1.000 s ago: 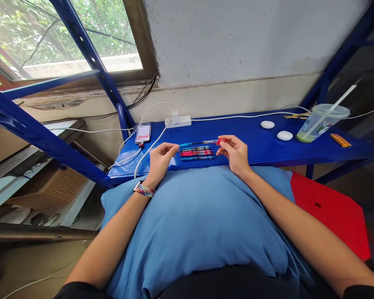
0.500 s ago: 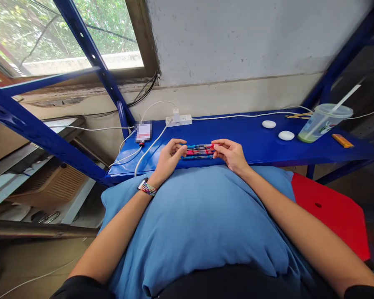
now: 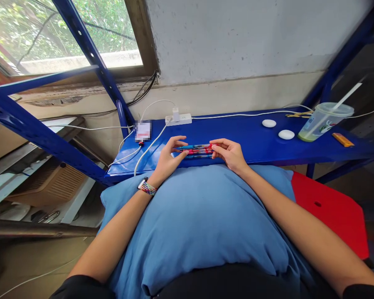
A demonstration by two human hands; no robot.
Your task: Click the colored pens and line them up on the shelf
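A small bundle of pens (image 3: 199, 152), blue ones and red ones, lies crosswise between my two hands at the front of the blue shelf. My right hand (image 3: 230, 155) is closed on the pens' right ends, thumb and fingers pinching them. At the other end, my left hand (image 3: 171, 154) has its thumb and index finger apart, and the tip of the upper blue pen shows in the gap. The left thumb touches or nearly touches the red pens. Fingers partly hide both ends of the bundle.
Behind the pens, a white power strip (image 3: 181, 119) has cables running both ways. Two white oval objects (image 3: 286, 134), a lidded plastic cup (image 3: 322, 122) with a straw and an orange packet (image 3: 343, 140) stand right. A blue cushion (image 3: 199, 207) fills my lap; a red stool (image 3: 333, 211) is beside it.
My left fingers have spread and loosened around the pens' left ends, uncovering the blue tip. My right hand keeps its pinch, and the pens have shifted slightly closer together.
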